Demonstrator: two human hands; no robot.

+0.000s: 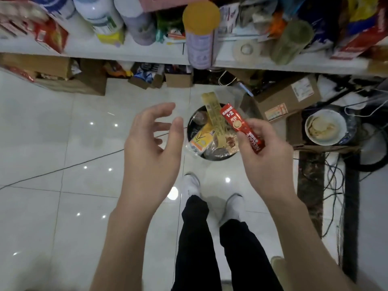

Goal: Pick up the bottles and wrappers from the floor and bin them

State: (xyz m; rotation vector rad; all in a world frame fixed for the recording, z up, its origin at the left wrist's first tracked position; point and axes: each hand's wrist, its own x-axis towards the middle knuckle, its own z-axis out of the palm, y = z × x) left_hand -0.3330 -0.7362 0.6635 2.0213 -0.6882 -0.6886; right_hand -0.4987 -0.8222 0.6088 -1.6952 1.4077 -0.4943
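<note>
Red sachet wrapper (239, 127) is pinched by its lower end in the right hand (264, 152), thumb on one face and curled fingers behind. Its upper end slants up and left over the right part of the bin (216, 159). The bin stands on the floor (63, 143) just far of the person's shoes, and it looks nearly full. A yellow carton (199, 139) lies against its left side, and a pale yellow strip wrapper (214, 114) shows upright over the middle. Whether that strip rests there or is falling I cannot tell. The left hand (151, 141) hangs to the left of the bin, its grip spread and holding nothing.

The step in hand seems to be the drop. A light sachet like this is likely to flutter, and the heap leaves little room. It would be wise to bring the right hand lower and further over the middle of the opening, then let the grip go with the sachet pointed end first into a gap. The idle left hand could press the heap down. To the right, a bowl (323, 127) and loose cables (333, 185) lie near, and a stray wrapper could land among them.
</note>
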